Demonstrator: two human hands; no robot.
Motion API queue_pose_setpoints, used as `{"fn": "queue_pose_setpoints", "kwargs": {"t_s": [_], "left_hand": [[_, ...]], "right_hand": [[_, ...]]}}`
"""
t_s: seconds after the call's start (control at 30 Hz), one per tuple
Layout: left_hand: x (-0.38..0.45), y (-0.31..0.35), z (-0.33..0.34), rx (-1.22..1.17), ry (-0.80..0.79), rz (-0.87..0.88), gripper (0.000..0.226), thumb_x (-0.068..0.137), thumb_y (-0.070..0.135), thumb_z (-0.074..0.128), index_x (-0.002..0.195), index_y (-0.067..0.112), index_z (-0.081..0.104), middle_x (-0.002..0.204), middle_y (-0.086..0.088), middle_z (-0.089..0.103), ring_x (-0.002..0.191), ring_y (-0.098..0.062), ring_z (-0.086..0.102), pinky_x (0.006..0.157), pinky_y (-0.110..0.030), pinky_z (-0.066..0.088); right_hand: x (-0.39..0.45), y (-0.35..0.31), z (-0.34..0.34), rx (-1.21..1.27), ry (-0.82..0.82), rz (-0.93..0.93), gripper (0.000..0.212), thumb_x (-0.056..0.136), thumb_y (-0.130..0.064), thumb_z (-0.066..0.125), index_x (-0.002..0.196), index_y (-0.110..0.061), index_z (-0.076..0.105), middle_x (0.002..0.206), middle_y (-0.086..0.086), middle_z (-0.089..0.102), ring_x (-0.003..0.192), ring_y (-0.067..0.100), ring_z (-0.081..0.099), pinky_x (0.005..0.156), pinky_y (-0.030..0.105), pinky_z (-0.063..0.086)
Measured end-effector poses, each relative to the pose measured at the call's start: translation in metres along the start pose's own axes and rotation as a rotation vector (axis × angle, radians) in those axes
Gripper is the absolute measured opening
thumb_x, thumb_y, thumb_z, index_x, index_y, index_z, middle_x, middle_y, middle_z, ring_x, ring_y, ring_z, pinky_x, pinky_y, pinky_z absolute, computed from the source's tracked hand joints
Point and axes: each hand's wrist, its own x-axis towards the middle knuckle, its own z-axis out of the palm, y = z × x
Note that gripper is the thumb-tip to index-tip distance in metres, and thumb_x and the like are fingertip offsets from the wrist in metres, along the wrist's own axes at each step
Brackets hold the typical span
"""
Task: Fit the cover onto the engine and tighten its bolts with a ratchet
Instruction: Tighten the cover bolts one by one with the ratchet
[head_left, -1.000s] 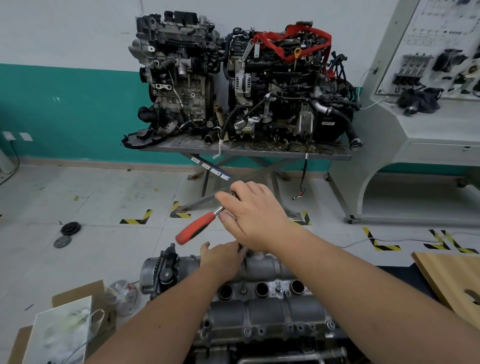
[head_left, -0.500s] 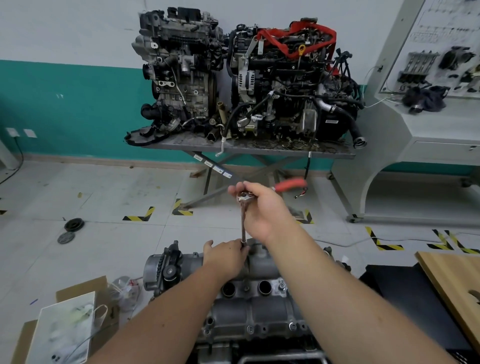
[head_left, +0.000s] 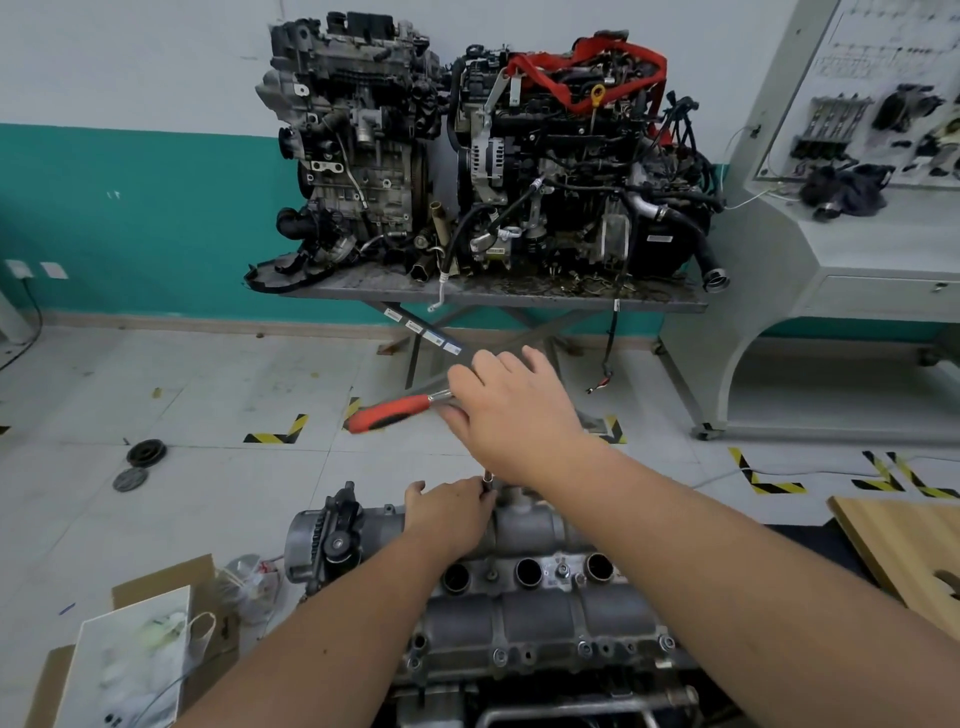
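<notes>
The grey cast cover (head_left: 540, 618) lies on the engine below me, with three round plug holes and several bolts along its near edge. My right hand (head_left: 511, 415) grips the head of the ratchet (head_left: 395, 411), whose red handle points left. The ratchet's thin extension bar (head_left: 487, 479) runs down to the cover's far edge, mostly hidden behind my right wrist. My left hand (head_left: 451, 512) rests on the cover and pinches the lower end of the bar. The bolt under the socket is hidden.
Two complete engines (head_left: 483, 150) stand on a metal table (head_left: 478, 293) across the floor. A grey training console (head_left: 852, 249) is at the right, a wooden board (head_left: 904, 545) at the near right. An open carton with a white bag (head_left: 130, 660) sits at the lower left. Two round parts (head_left: 140, 462) lie on the floor.
The ratchet handle swung from pointing left, round to the right half a second ago, and now points left again. My left hand stayed at the base of the bar.
</notes>
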Motion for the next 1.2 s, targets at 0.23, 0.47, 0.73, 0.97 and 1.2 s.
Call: {"fn": "queue_pose_setpoints", "kwargs": {"t_s": [0.23,0.47,0.73,0.97,1.2], "left_hand": [[0.001,-0.002,0.004,-0.012,0.022,0.004,0.038,0.106,0.045,0.024,0.117,0.030,0.057,0.116,0.009,0.069,0.113,-0.016,0.062,0.110,-0.047,0.020],[0.000,-0.002,0.008,-0.042,0.069,-0.009,0.036,0.105,0.048,0.026,0.114,0.032,0.058,0.106,0.006,0.073,0.109,-0.017,0.064,0.109,-0.046,0.020],[-0.001,-0.003,0.010,-0.060,0.105,-0.002,0.032,0.104,0.044,0.028,0.109,0.030,0.056,0.101,0.000,0.075,0.106,-0.019,0.066,0.106,-0.046,0.023],[-0.001,-0.001,0.009,-0.092,0.071,-0.023,0.031,0.106,0.024,0.030,0.120,0.020,0.057,0.120,0.000,0.069,0.108,-0.013,0.064,0.113,-0.039,0.026],[0.000,-0.004,0.009,-0.003,0.113,-0.022,0.035,0.105,0.046,0.026,0.110,0.031,0.056,0.104,0.004,0.073,0.107,-0.018,0.066,0.106,-0.044,0.026]], "right_hand": [[0.012,-0.001,-0.016,0.035,-0.284,0.068,0.041,0.106,-0.045,0.023,0.115,-0.022,0.055,0.106,0.002,0.059,0.100,0.029,0.058,0.095,0.048,0.039],[0.026,0.004,-0.028,0.815,-0.433,0.581,0.029,0.103,-0.026,0.038,0.090,-0.012,0.059,0.082,0.009,0.074,0.077,0.026,0.072,0.057,0.027,0.045],[0.004,-0.012,-0.002,2.197,0.200,1.162,0.022,0.100,-0.005,0.050,0.081,-0.017,0.048,0.084,0.005,0.073,0.094,0.022,0.069,0.071,0.025,0.048],[-0.016,-0.020,0.023,1.058,0.320,0.399,0.028,0.100,-0.024,0.055,0.123,-0.028,0.069,0.148,-0.008,0.050,0.137,0.005,0.043,0.111,0.026,0.034],[-0.002,0.003,0.006,0.002,0.094,-0.042,0.014,0.080,-0.008,0.060,0.093,-0.009,0.066,0.084,0.006,0.063,0.080,0.032,0.061,0.091,0.048,0.047]]}}
